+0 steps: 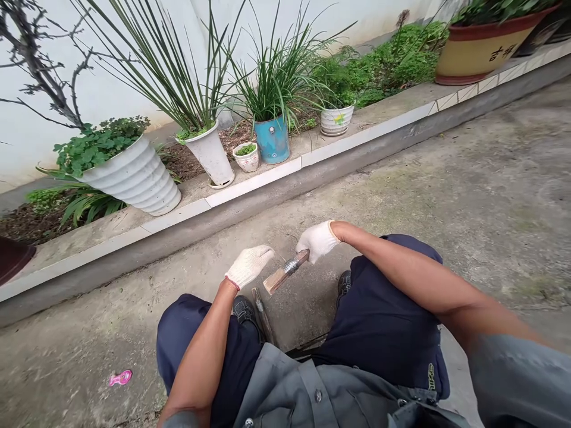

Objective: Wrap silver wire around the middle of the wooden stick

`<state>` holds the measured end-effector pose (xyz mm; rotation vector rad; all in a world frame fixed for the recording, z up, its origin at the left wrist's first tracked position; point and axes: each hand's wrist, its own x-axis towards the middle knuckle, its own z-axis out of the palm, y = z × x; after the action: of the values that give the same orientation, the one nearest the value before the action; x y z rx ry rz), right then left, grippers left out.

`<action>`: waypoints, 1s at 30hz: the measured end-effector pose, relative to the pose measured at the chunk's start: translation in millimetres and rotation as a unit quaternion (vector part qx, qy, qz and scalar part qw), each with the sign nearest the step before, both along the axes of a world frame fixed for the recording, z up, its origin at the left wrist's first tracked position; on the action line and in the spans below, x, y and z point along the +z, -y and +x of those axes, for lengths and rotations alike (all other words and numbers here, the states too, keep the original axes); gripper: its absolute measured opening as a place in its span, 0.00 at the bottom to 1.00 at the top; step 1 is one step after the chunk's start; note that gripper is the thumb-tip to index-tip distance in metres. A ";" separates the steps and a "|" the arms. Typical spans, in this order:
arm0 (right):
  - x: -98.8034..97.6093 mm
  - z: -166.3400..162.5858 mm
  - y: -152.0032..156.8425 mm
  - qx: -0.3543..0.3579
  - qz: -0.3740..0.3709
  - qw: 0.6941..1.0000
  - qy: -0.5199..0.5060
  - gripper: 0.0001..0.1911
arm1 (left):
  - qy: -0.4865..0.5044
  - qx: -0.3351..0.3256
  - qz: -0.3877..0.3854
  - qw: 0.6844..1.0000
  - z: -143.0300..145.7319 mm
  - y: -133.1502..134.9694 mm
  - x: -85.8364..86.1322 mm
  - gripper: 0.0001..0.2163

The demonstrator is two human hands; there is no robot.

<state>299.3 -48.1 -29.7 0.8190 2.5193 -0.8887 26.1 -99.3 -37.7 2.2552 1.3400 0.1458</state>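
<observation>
My right hand, in a white knit glove, is closed around one end of a short wooden stick. Silvery wire is wound in a tight band around the middle of the stick. The stick's pale, squared end points down and left. My left hand, gloved too, is to the left of the stick with its fingers pinched together. A thin strand of the wire seems to run from the band to those fingertips. Another long wooden piece, also with a wire band, slants beside my left shoe.
A low tiled ledge crosses in front, bearing a ribbed white pot, a tall white pot, a blue bucket planter and other pots. A pink object lies on the concrete at lower left.
</observation>
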 end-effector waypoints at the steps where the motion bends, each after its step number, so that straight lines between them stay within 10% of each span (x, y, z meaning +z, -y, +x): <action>1: 2.6 0.3 1.0 -0.010 -0.015 0.999 -0.026 0.09 | 0.013 -0.009 -0.013 1.000 0.1 0.3 -1.5 0.19; 5: 16.2 -3.2 1.2 -0.126 -0.013 0.990 -0.069 0.12 | 0.061 0.023 -0.060 0.996 1.5 1.9 -3.7 0.18; 14: 11.3 -13.5 -14.0 -0.287 0.259 0.919 0.070 0.16 | -0.012 0.006 -0.039 0.999 11.4 7.2 4.3 0.19; 21: 2.8 -18.9 1.0 -0.151 0.198 0.949 0.191 0.15 | -0.021 -0.007 0.001 1.000 10.0 6.9 2.5 0.18; 26: -2.6 -10.3 9.3 0.045 0.009 0.997 0.061 0.08 | 0.005 -0.017 -0.026 1.000 10.5 6.4 2.2 0.19; 30: 5.4 -7.4 10.2 0.006 -0.033 0.998 -0.048 0.10 | 0.025 -0.039 -0.060 0.997 14.7 8.3 -2.9 0.17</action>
<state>291.9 -58.3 -24.3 0.7559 2.5585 -1.0235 40.8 -107.6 -40.6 2.1852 1.2012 0.0924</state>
